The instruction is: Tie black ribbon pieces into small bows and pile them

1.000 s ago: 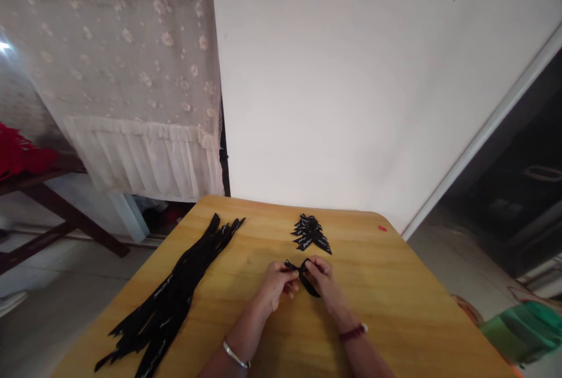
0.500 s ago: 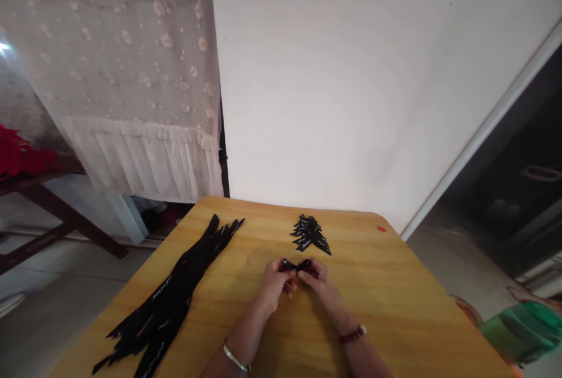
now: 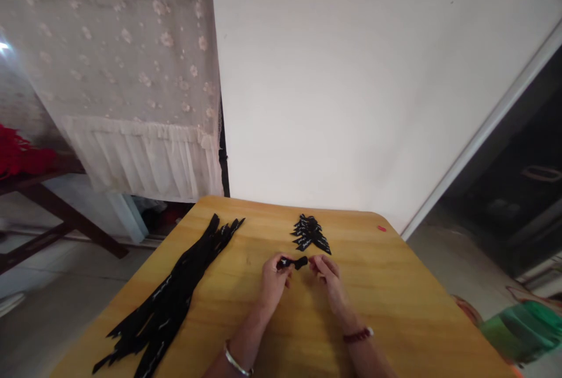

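My left hand point(image 3: 275, 277) is closed on one end of a small black bow-like ribbon piece point(image 3: 300, 262) above the wooden table point(image 3: 386, 308). Just right of the piece's free end is my right hand point(image 3: 325, 271), fingers pinched together; whether anything is between them is too small to tell. Behind my hands lies a stack of folded black ribbons point(image 3: 309, 233) with white lettering. A long bundle of black ribbon strips point(image 3: 175, 290) with white print stretches along the table's left side.
A small red object point(image 3: 381, 228) lies near the table's back right corner. The white wall point(image 3: 329, 85) rises behind the table. A green container point(image 3: 522, 328) stands beyond the right edge, and red material point(image 3: 21, 153) sits on wooden furniture at the left.
My right hand has let go of the ribbon piece's right end and moved slightly right. The piece remains in my left hand, its right end now exposed.
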The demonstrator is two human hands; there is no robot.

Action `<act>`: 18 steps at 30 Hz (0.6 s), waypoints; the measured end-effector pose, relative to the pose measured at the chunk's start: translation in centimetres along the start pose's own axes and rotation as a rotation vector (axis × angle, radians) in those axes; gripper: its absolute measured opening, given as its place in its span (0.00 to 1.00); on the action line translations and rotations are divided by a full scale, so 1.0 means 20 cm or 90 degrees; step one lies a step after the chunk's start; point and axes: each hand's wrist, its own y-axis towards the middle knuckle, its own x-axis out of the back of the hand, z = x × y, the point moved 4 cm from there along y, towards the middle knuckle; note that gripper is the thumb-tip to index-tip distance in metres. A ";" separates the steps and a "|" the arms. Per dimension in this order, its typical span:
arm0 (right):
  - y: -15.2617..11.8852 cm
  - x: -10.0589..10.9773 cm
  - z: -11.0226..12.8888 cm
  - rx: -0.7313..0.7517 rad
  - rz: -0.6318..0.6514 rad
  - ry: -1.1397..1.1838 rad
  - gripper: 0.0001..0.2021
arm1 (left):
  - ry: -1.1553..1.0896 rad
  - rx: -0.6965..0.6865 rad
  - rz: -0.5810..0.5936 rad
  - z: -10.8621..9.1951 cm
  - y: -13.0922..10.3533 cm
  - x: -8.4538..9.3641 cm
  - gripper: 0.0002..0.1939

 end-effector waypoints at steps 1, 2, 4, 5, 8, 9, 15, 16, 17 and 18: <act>0.00 0.00 -0.01 -0.020 -0.002 0.007 0.16 | 0.026 -0.028 -0.005 -0.01 0.00 0.00 0.06; 0.00 -0.01 -0.02 -0.039 0.006 0.015 0.18 | 0.048 -0.054 -0.009 -0.01 0.00 0.00 0.05; 0.00 -0.02 -0.03 -0.062 0.030 0.030 0.20 | 0.077 -0.094 -0.007 -0.02 -0.01 0.00 0.04; -0.01 -0.03 -0.03 -0.068 0.042 0.030 0.21 | 0.086 -0.108 -0.005 -0.03 -0.01 -0.01 0.03; -0.01 -0.06 -0.02 -0.067 0.078 0.011 0.22 | 0.101 -0.124 0.005 -0.04 -0.02 -0.01 0.06; -0.01 -0.06 -0.02 -0.059 0.092 0.003 0.22 | 0.101 -0.122 0.005 -0.03 -0.02 -0.01 0.07; 0.00 -0.06 -0.03 0.024 0.134 -0.044 0.12 | 0.082 -0.002 0.045 0.04 -0.01 -0.03 0.06; 0.00 -0.06 -0.03 0.031 0.131 -0.044 0.12 | 0.070 0.029 0.060 0.05 -0.01 -0.04 0.05; 0.00 -0.06 -0.03 0.039 0.129 -0.040 0.12 | 0.051 0.059 0.070 0.06 -0.01 -0.05 0.05; 0.00 -0.06 -0.03 0.047 0.128 -0.035 0.12 | 0.027 0.086 0.077 0.06 -0.02 -0.05 0.05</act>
